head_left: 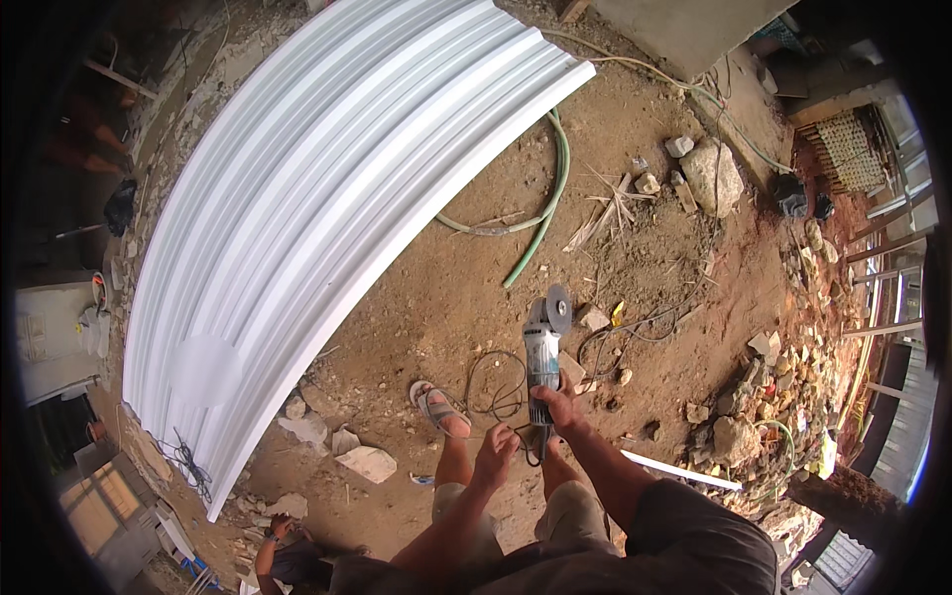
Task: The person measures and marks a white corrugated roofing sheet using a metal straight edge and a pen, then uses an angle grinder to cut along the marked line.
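Observation:
My right hand (pixel 558 407) is wrapped round the rear body of a grey and teal angle grinder (pixel 541 359). The grinder points away from me, and its dark round disc (pixel 557 309) is at the far end. A black power cord (pixel 534 458) loops from the tool's back end toward my left hand (pixel 497 456). The curled fingers of that hand are closed on the cord, just left of the grinder. Farther left and ahead lies a long stack of white ribbed roofing sheets (pixel 327 218) on the ground; neither hand touches it.
A green hose (pixel 536 260) curls beyond the grinder. Rocks and rubble (pixel 739 436) pile up at the right, near a white strip (pixel 681 470). Broken slabs (pixel 365 462) lie by my left foot. Another person (pixel 288 555) is at the lower left. More black cord (pixel 650 322) trails over the dirt.

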`<state>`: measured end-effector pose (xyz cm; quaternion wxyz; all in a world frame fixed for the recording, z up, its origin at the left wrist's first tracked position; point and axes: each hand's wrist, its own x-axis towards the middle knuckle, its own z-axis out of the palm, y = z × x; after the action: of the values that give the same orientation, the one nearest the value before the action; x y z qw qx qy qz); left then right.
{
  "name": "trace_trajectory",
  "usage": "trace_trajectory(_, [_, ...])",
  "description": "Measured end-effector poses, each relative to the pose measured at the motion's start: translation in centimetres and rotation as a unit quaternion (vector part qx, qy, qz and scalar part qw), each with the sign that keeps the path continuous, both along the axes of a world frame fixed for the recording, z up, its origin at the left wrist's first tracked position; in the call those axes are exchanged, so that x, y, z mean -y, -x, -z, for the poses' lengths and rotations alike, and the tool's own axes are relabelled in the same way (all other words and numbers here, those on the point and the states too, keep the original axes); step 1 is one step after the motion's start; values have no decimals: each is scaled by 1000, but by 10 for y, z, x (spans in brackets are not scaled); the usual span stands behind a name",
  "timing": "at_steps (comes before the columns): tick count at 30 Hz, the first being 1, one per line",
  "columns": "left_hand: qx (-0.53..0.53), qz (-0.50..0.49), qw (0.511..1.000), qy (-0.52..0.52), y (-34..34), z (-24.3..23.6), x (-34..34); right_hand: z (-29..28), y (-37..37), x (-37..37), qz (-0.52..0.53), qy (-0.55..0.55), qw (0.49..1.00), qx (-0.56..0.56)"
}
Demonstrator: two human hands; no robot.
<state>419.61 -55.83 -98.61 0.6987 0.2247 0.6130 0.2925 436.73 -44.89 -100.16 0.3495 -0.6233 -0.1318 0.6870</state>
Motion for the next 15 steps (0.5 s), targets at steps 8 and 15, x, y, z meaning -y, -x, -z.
trace_trajectory(8, [-65, -86, 992, -68, -103, -148, -53, -138, -37, 45, -116, -117, 980, 110])
trace_trajectory(15, [218, -125, 924, -288, -119, -295, -88, -332, -64, 1, -99, -292, 951, 29])
